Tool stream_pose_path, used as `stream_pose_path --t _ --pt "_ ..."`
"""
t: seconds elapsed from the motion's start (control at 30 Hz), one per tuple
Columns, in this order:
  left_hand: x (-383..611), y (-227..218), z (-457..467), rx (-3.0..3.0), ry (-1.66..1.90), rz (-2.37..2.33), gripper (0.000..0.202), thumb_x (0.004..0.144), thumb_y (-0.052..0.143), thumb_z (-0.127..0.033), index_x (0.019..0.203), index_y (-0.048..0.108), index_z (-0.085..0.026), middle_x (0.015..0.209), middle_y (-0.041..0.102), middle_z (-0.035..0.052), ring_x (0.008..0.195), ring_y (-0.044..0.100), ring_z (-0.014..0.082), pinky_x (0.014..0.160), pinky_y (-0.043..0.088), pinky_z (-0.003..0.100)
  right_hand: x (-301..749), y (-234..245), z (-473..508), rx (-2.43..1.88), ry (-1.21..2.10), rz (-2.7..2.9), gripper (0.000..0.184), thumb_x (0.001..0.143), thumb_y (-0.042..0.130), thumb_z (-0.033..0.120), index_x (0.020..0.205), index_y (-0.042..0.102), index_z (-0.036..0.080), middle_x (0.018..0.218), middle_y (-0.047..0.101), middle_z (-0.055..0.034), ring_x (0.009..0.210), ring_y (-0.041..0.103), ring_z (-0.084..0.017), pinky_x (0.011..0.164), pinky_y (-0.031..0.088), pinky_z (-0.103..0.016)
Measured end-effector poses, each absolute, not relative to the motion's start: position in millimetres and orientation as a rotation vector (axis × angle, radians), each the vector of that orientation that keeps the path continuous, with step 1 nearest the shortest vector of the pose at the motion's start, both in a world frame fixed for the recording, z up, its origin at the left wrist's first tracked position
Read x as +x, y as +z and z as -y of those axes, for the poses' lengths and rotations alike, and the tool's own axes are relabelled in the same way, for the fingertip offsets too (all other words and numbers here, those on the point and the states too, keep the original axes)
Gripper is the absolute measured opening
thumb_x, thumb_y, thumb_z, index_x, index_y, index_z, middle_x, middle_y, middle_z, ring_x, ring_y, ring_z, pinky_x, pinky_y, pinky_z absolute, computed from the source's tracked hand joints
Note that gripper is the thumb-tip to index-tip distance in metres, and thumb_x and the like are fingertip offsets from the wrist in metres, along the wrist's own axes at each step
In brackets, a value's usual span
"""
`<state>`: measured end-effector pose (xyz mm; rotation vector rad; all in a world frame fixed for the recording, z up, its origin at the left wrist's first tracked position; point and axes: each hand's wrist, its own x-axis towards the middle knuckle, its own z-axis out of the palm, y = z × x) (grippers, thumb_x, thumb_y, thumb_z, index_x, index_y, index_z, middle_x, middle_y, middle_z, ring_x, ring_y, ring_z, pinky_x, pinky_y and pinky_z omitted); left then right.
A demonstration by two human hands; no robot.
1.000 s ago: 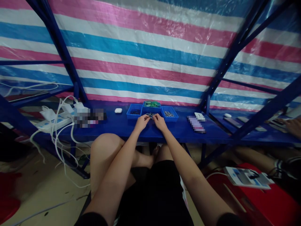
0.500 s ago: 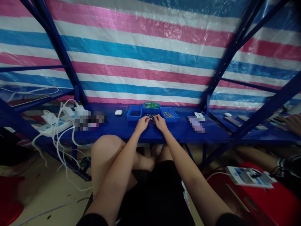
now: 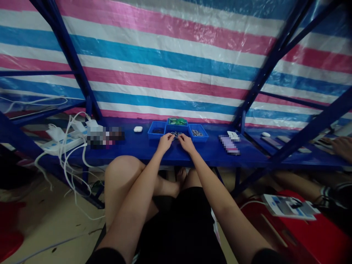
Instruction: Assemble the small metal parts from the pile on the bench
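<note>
Over the blue bench my left hand [image 3: 166, 142] and my right hand [image 3: 185, 142] face each other, fingertips pinched and a small gap between them. What each one grips is too small to make out. Just beyond the fingertips lies a pile of small dark and silvery pieces [image 3: 176, 134]. Around the pile stand three blue bins: the left bin [image 3: 153, 137] holds dark pieces, the back bin [image 3: 177, 129] holds green packets [image 3: 176, 121], and the right bin [image 3: 199, 139] holds small silvery pieces [image 3: 195, 133].
A white earbud case [image 3: 138, 129] lies left of the bins. Further left, a power strip [image 3: 56, 147] trails white cables over the bench edge. A purple blurred item [image 3: 228, 143] is at right. Another person's hand [image 3: 343, 148] shows at far right, above a red stool [image 3: 310, 234].
The whole view has shifted slightly. My hands stay at the pile, and the fingertips of my right hand have come a little nearer to my left. The bins have not moved.
</note>
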<state>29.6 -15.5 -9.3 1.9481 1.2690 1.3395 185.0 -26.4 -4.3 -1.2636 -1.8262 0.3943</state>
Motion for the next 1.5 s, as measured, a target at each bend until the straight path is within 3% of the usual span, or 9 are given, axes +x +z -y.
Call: stream_pose_path --t 0.37,0.7,1.0,1.5 --pt "30.4 -8.1 15.8 1.881 1.403 -1.160 0.018 0.077 0.055 -0.032 0.080 0.062 -0.016 0.080 0.066 0.0047 0.071 0.060 0.0139 0.069 0.047 0.025 185.5 -7.0 24.9 -1.203 0.356 1.973 0.026 0.087 0.039 0.035 0.079 0.060 0.021 0.075 0.063 -0.0004 0.071 0.056 -0.014 0.068 0.039 -0.023" --pt "30.7 -7.2 19.4 1.841 1.402 -1.236 0.013 0.075 0.053 -0.030 0.078 0.055 -0.017 0.068 0.061 0.0003 0.065 0.058 0.0125 0.064 0.044 0.023 185.1 -6.5 23.8 -1.235 0.369 1.923 0.028 0.087 0.039 0.038 0.079 0.061 0.022 0.076 0.063 -0.0012 0.073 0.057 -0.015 0.070 0.039 -0.024" --pt "30.7 -11.4 13.5 1.897 1.362 -1.194 0.017 0.076 0.056 -0.032 0.079 0.061 -0.016 0.074 0.065 0.0037 0.068 0.059 0.0138 0.065 0.046 0.024 184.2 -3.6 27.8 -1.206 0.466 1.779 0.026 0.086 0.039 0.041 0.093 0.056 0.022 0.079 0.062 -0.0003 0.074 0.058 -0.015 0.071 0.042 -0.024" --pt "30.8 -8.2 17.5 1.936 1.364 -1.151 0.016 0.076 0.056 -0.030 0.079 0.061 -0.015 0.077 0.065 0.0043 0.070 0.060 0.0140 0.068 0.047 0.025 185.3 -6.5 24.6 -1.184 0.388 1.933 0.025 0.086 0.040 0.035 0.082 0.061 0.021 0.075 0.063 -0.0010 0.070 0.056 -0.015 0.069 0.040 -0.024"
